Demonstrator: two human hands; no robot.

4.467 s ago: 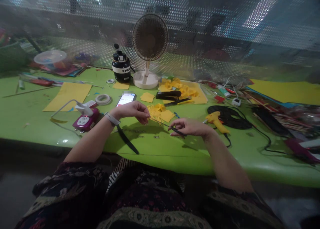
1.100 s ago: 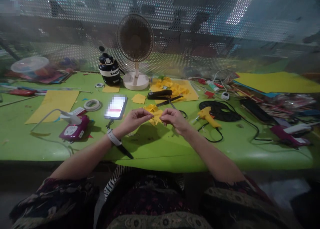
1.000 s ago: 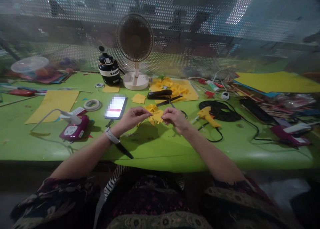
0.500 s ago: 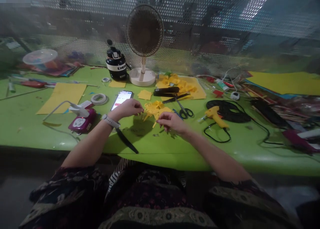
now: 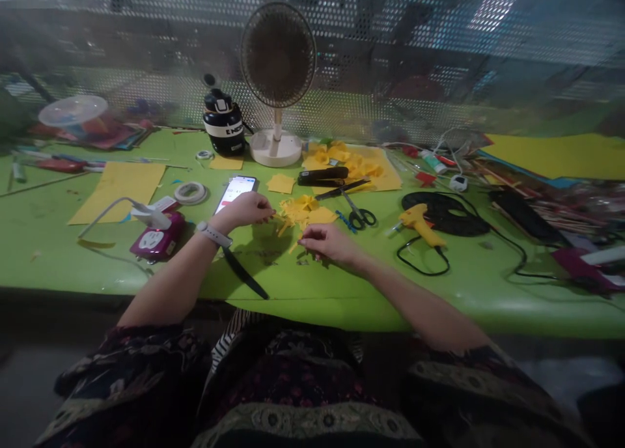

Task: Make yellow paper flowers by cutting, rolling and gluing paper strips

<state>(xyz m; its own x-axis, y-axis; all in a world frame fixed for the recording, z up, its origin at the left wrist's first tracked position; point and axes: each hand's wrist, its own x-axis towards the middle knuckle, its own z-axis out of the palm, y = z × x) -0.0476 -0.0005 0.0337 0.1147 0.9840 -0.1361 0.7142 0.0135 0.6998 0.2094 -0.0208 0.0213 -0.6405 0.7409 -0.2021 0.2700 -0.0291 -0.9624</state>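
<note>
In the middle of the green table lies a loose heap of yellow paper pieces (image 5: pixel 305 207), some cut into thin strips. My right hand (image 5: pixel 329 243) pinches a thin yellow paper strip (image 5: pixel 293 246) at the front of the heap. On the heap's left side, my left hand (image 5: pixel 247 212), with a watch (image 5: pixel 215 234) on its wrist, has thumb and fingertips pressed together. Whatever is between those fingertips is too small to make out. A phone (image 5: pixel 237 193) with a lit screen lies behind my left hand, partly covered by it. Scissors (image 5: pixel 361 218) rest right of the heap.
A black stapler (image 5: pixel 322 176) and yellow paper flowers (image 5: pixel 364 168) lie behind the heap. A fan (image 5: pixel 276 150) and black bottle (image 5: pixel 223 126) stand farther back. Rightward is a yellow glue gun (image 5: pixel 422 223) with its cord; leftward, a tape roll (image 5: pixel 190 193) and purple power socket (image 5: pixel 156 238).
My right hand has shifted slightly left with the yellow strip. My left hand stays pinched beside the heap. The whole view has moved a little.
</note>
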